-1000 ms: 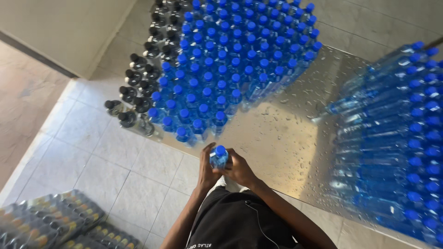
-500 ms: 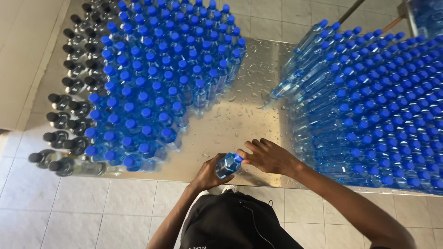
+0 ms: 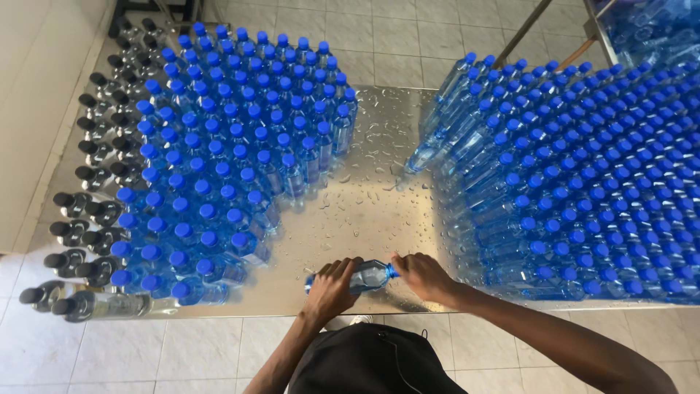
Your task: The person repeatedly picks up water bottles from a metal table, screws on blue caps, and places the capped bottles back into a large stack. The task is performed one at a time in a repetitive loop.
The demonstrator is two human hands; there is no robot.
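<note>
I hold a small clear water bottle (image 3: 368, 276) with a blue cap, lying on its side just above the near edge of a wet steel table (image 3: 379, 211). My left hand (image 3: 332, 287) grips its body. My right hand (image 3: 423, 276) has its fingers on the cap end. To the left stands a large block of upright blue-capped bottles (image 3: 233, 146). Another large block of blue-capped bottles (image 3: 583, 175) fills the right side of the table.
Black-capped bottles (image 3: 87, 190) line the far left edge of the table. Water drops cover the bare steel strip between the two blocks. White floor tiles (image 3: 182, 350) lie below the table's near edge, and a metal frame (image 3: 583, 29) stands at the top right.
The camera view shifted right and up over the table. The bottle went from upright in both hands to lying sideways, and my right hand moved to its cap end.
</note>
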